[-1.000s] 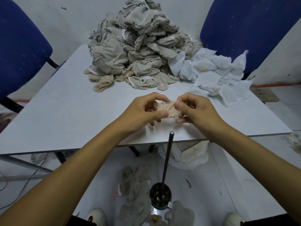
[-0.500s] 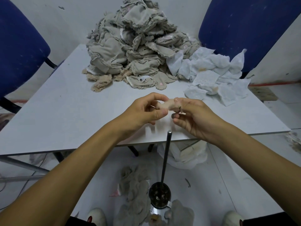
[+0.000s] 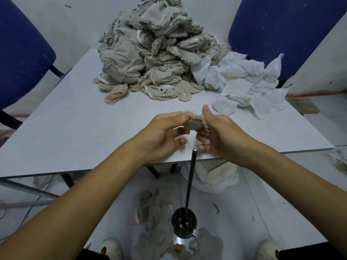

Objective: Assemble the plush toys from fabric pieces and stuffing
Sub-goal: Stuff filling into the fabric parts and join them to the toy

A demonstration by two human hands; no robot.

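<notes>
We're looking at a small, rough toy-making workroom, not a home; a plain pale grey laminate work table on bare metal legs carries a tall heap of frayed beige fabric pieces piled against a scuffed white wall; beside the heap lies a scatter of crumpled white backing sheets; two blue upholstered office chairs stand pushed back at either side; on the marked white tiled floor we see dropped grey-beige plush skins, a white plastic bag, and an upright steel rod on a round black base, the kind of shop fixture such work uses.
</notes>
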